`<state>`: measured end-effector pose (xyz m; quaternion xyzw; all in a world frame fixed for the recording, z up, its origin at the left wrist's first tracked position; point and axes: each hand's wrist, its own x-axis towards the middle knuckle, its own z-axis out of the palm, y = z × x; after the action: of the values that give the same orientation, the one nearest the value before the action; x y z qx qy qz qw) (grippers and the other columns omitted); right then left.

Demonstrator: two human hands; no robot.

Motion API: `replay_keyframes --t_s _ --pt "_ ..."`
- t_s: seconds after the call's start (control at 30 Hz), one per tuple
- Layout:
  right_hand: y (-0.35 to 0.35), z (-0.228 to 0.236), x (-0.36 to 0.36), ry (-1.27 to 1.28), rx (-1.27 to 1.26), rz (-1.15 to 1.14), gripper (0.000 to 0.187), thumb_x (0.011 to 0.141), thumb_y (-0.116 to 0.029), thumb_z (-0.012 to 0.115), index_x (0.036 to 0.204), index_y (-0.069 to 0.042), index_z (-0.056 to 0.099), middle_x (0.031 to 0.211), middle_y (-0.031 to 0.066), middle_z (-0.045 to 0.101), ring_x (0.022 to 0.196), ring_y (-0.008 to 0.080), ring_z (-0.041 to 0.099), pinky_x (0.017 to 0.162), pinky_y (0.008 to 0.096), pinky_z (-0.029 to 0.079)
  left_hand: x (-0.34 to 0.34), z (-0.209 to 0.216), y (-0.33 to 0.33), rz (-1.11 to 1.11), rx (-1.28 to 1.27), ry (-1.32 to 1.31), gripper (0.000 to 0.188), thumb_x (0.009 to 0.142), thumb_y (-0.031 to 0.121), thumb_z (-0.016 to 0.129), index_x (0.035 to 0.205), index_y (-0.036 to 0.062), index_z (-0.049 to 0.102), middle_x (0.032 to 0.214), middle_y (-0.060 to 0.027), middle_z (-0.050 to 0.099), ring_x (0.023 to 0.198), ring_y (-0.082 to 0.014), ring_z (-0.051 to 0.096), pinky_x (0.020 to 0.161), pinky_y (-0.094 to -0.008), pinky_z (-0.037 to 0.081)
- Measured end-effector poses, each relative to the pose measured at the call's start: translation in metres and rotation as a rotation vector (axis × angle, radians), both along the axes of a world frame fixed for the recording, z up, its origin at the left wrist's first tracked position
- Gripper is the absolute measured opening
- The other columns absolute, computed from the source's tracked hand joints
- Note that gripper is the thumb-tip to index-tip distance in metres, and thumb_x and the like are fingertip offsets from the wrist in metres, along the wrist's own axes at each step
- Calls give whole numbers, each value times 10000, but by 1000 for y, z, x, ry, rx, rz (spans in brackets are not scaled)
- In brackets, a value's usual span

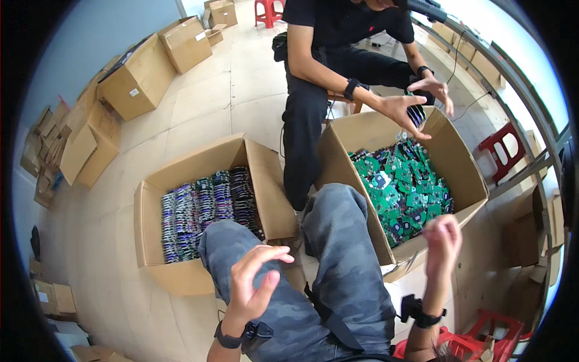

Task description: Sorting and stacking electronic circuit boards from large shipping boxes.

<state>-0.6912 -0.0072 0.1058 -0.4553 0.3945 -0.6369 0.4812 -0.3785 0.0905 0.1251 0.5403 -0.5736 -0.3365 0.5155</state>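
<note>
My left hand [256, 280] is raised above my left thigh, thumb and fingers apart and nothing between them. Beside the near right edge of the right cardboard box [461, 163], my right hand [444, 244] is lifted with its fingers curled together. It is slightly blurred, and what it holds, if anything, cannot be made out. A loose heap of green circuit boards [407, 190] fills that box. In the left cardboard box [154, 274], similar circuit boards [205, 205] stand on edge in tight rows.
Across from me a seated person's hand [401, 111] is over the right box, near a small stack of boards [416, 113]. Cardboard boxes [137, 81] line the left wall. Red plastic stools [503, 151] stand at the right, beside a metal frame [525, 172].
</note>
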Motion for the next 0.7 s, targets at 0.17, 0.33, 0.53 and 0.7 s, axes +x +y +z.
replay_keyframes --t_s 0.17,0.33,0.53,0.7 --pt "56 98 0 -139 -410 90 198 810 -200 579 793 -53 448 629 5 400 580 146 374 577 276 314 -17 66 2 -88 -714 -6 601 906 499 327 1045 -36 561 863 -166 624 764 -284 575 680 -374 462" --pt "95 129 46 -313 -553 390 304 763 -263 685 802 -137 411 696 -14 386 709 142 341 665 278 309 -54 114 28 -233 -950 415 357 911 404 413 1104 124 521 872 -68 579 865 -230 491 808 -371 375" --pt "53 104 88 -202 -689 813 231 782 -241 641 798 -25 560 688 54 568 638 203 493 605 300 385 -66 65 18 -303 -597 407 654 907 560 314 892 -21 614 809 -160 598 670 -254 546 604 -368 438" --pt "45 69 16 119 -146 605 167 769 -151 649 814 -7 577 737 63 577 718 176 529 666 293 425 -6 20 24 -168 -286 -9 410 839 350 513 915 -37 624 844 -158 625 783 -274 589 719 -353 464"
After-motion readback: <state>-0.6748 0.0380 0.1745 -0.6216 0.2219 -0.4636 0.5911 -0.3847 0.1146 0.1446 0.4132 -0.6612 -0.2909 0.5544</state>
